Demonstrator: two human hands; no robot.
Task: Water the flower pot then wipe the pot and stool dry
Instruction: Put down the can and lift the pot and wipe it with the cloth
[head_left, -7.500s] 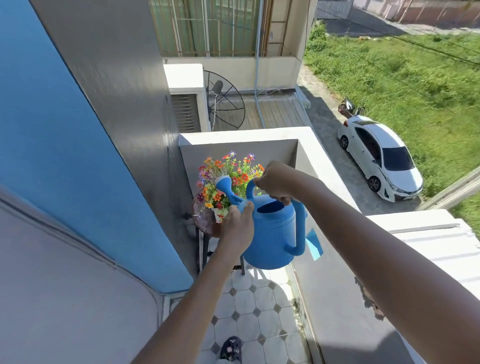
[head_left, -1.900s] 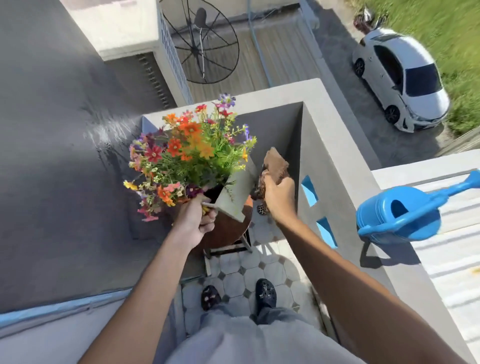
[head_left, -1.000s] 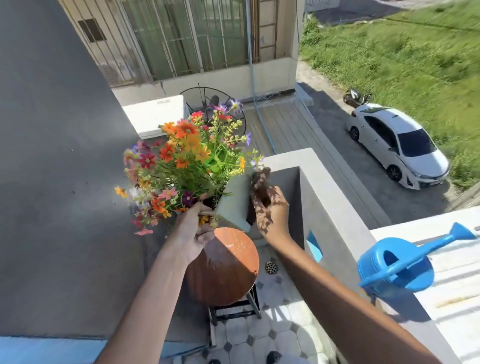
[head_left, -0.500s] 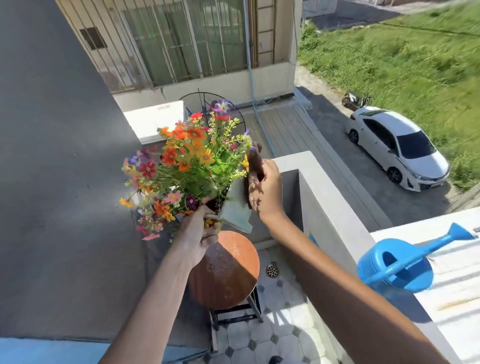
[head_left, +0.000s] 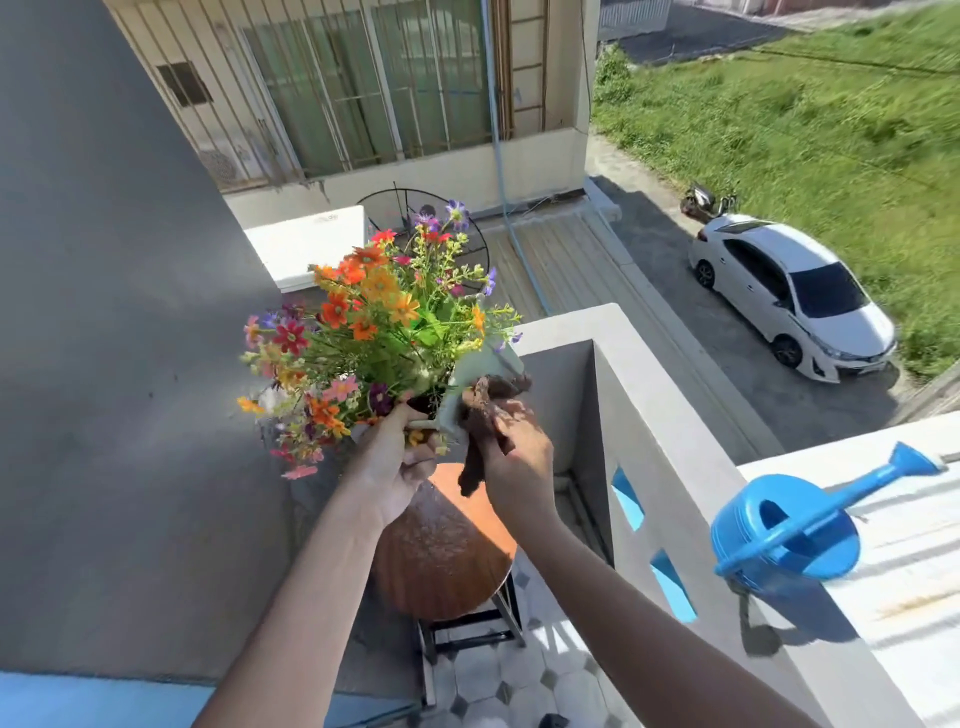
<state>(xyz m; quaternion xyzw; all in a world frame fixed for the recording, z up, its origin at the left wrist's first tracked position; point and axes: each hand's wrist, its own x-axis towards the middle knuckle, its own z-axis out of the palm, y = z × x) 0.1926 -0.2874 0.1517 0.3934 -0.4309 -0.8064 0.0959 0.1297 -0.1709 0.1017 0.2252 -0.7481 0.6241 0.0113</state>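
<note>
Left hand (head_left: 397, 462) grips flower pot (head_left: 470, 384) above stool (head_left: 441, 551) | right hand (head_left: 511, 447) clutches brown cloth (head_left: 480, 441), seemingly against pot | watering can (head_left: 789, 535) at 3 o'clock

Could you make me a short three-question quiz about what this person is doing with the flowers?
1. True or false: the flower pot stands on the stool.
2. Which hand holds the brown cloth? A) left hand B) right hand
3. Fill in: the blue watering can rests on the balcony ____.

Key:
1. False; it is lifted above the seat, tilted.
2. B; the cloth is pressed against the pot's side.
3. Wall; on its top ledge, untouched by either hand.
</note>
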